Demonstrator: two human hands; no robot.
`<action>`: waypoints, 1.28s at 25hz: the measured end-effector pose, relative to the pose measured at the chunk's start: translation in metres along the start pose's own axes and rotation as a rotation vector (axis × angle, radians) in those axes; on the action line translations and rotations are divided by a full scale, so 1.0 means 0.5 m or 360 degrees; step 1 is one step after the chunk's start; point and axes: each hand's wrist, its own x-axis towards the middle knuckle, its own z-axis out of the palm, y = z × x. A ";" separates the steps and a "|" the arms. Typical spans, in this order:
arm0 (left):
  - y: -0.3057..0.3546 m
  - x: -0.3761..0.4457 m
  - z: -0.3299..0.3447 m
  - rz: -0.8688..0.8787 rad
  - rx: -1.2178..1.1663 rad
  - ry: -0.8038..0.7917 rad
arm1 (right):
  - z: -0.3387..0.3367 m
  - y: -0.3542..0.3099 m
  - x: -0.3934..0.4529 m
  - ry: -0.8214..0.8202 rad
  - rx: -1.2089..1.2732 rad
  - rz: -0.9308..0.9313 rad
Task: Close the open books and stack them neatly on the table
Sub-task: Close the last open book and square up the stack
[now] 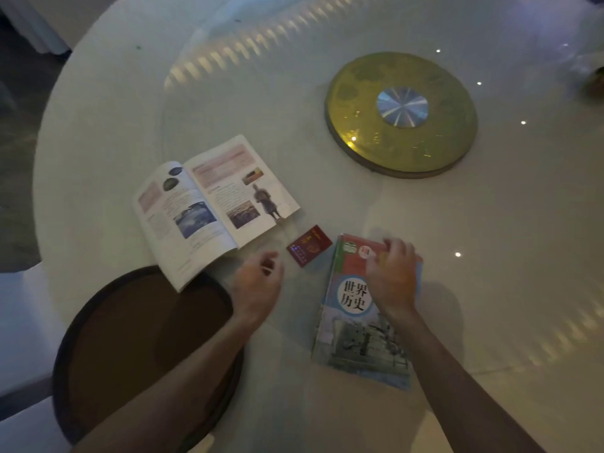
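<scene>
Near the lower centre-right of the frame lies a closed textbook with a blue, red and green cover and a white disc of Chinese characters, flat on the round, glossy white table; its long axis runs from the upper middle of the frame down toward the lower right, tilted a little, with the title reading upright from the person's side. The right hand rests palm-down on its upper half, fingers spread and laid flat over the far edge, pressing rather than gripping (there seem to be further book edges beneath it, but I cannot tell how many). The left hand hovers just above the table at lower centre, fingers loosely curled and holding nothing. To its upper left lies the open illustrated textbook with white pages and colour photographs, spine running diagonally from upper left to lower right, near corner overhanging a dark brown round stool seat. Between the two books sits a small dark red booklet. By my reading one book is shut and settled; the next step is folding the open book shut along its spine, then carrying it over and squaring it on the closed one.
</scene>
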 end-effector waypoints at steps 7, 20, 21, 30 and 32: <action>-0.126 0.150 -0.199 -0.0486 -0.0146 0.0393 | 0.217 -0.266 0.132 -0.0670 -0.0054 -0.0412; -0.222 0.230 -0.260 -0.1055 -0.0811 0.0220 | 0.329 -0.275 0.137 -0.0765 -0.0128 0.0303; -0.217 0.230 -0.268 -0.0987 -0.0827 0.0185 | 0.327 -0.272 0.123 -0.0806 -0.0072 0.0323; -0.074 0.187 -0.318 -0.0194 -0.0712 -0.0195 | 0.241 -0.297 -0.016 -0.1156 0.0837 0.0191; -0.045 0.155 -0.286 -0.0230 -0.0662 -0.0544 | 0.223 -0.290 -0.052 -0.1231 0.0990 0.0238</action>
